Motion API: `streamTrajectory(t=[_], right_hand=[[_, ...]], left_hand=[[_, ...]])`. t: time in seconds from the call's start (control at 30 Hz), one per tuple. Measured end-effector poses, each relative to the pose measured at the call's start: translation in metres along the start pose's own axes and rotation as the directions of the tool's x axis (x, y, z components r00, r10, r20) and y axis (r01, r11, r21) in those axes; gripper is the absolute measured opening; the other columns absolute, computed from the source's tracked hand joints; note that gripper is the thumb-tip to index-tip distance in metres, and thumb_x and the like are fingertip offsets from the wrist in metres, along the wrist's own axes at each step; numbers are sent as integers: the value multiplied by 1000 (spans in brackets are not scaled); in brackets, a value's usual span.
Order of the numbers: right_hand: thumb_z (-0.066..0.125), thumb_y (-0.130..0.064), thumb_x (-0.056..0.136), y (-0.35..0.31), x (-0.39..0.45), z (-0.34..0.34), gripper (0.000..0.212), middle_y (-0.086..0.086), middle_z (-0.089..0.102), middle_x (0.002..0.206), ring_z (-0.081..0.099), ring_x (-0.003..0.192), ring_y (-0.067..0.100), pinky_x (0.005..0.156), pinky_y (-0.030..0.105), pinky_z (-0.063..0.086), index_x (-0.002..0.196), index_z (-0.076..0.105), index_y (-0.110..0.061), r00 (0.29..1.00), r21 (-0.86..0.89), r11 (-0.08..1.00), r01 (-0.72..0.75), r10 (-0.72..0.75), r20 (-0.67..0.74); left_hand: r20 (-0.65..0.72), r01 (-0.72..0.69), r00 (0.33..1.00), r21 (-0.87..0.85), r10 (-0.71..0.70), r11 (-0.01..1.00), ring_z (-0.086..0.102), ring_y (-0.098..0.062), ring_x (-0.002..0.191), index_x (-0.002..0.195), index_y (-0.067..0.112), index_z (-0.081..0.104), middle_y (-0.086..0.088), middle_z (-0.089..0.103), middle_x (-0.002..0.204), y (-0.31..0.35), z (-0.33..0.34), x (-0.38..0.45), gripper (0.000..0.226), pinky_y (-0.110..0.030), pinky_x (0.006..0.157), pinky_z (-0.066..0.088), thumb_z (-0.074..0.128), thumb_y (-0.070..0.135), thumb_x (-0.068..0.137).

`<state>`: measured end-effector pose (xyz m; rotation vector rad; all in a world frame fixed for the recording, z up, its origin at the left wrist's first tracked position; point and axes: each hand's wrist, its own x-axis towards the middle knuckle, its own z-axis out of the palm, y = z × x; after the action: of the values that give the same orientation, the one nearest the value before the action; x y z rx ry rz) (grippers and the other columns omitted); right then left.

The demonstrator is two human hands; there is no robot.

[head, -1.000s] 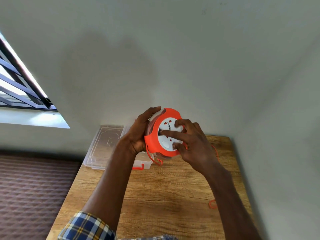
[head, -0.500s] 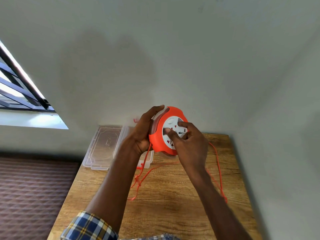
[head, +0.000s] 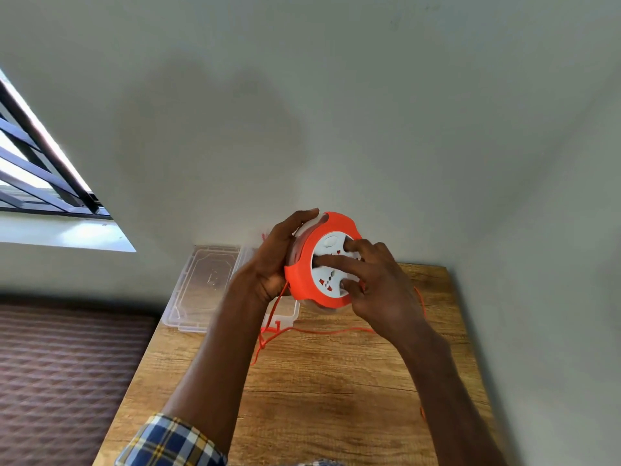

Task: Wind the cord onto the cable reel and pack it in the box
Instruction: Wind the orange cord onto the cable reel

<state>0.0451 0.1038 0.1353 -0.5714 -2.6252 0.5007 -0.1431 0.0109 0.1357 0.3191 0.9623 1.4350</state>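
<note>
An orange cable reel (head: 304,274) with a white socket face is held upright above the far part of the wooden table (head: 302,398). My left hand (head: 275,260) grips its back and rim from the left. My right hand (head: 373,280) has its fingers spread on the white face. A thin orange cord (head: 322,330) hangs from the reel's bottom and trails across the table, with a tangle at the left. The clear plastic box (head: 285,311) stands behind the reel, mostly hidden by my hands, its lid (head: 205,284) lying open to the left.
Grey walls close in behind and to the right of the table. A window with dark bars (head: 40,169) is at the left. A brown patterned surface (head: 67,371) lies below the table's left edge. Another bit of orange cord (head: 422,412) shows at the right.
My right hand's fingers have shifted round on the white face, turning it. The loose cord on the table has changed shape, and less of it lies at the right.
</note>
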Motion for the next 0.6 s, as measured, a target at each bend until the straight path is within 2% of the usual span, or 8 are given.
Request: streamTrajectory(t=[0.1,0.2,0.3,0.37,0.43,0.5,0.6], right_hand=[[78,-18,85,0,-3,3,66,-12,61,130,52,118,14,78,37,59,133,56,-58,996,12,999,-46,47,-76],[80,-44,76,-7,-7,6,71,-18,64,114,60,106,8,78,31,59,137,47,-59,970,131,979,-154,175,-169],[73,-66,66,-19,-5,13,70,-21,68,94,64,86,0,66,19,51,133,54,-59,888,253,921,-297,363,-281],[69,-74,66,-27,-2,20,66,-23,66,77,64,74,-2,60,19,46,129,56,-58,825,326,868,-374,472,-310],[67,-78,66,-30,2,24,64,-21,64,68,64,71,-1,60,23,49,126,58,-56,778,374,819,-436,552,-301],[64,-79,68,-29,3,24,66,-19,67,70,66,73,0,60,23,49,129,59,-54,796,348,824,-448,544,-265],[60,-74,83,-28,1,20,61,-17,72,85,66,79,1,61,19,48,138,54,-48,872,237,908,-344,403,-276]], left_hand=[[9,-7,1000,6,7,1000,77,-31,94,118,13,81,-15,79,112,0,3,1,51,-44,84,63,68,56,94],[24,-14,1000,3,13,1000,77,-32,94,116,13,81,-14,80,109,1,10,2,48,-43,87,61,70,54,93],[28,-29,999,-6,29,1000,76,-33,97,118,12,80,-15,79,110,0,15,5,49,-44,92,61,67,54,96],[10,-42,999,-20,42,999,75,-33,98,119,10,79,-17,78,112,-1,16,7,50,-45,93,60,67,53,96],[2,-43,999,-27,43,999,76,-33,97,118,9,80,-17,78,111,-2,15,8,50,-45,91,62,65,52,97],[-3,-40,999,-34,40,999,76,-34,98,118,9,80,-17,78,112,-3,11,8,51,-46,92,61,65,53,97],[-9,-74,997,-72,74,995,73,-35,104,126,10,76,-19,75,121,-5,6,7,55,-49,98,57,66,55,95]])
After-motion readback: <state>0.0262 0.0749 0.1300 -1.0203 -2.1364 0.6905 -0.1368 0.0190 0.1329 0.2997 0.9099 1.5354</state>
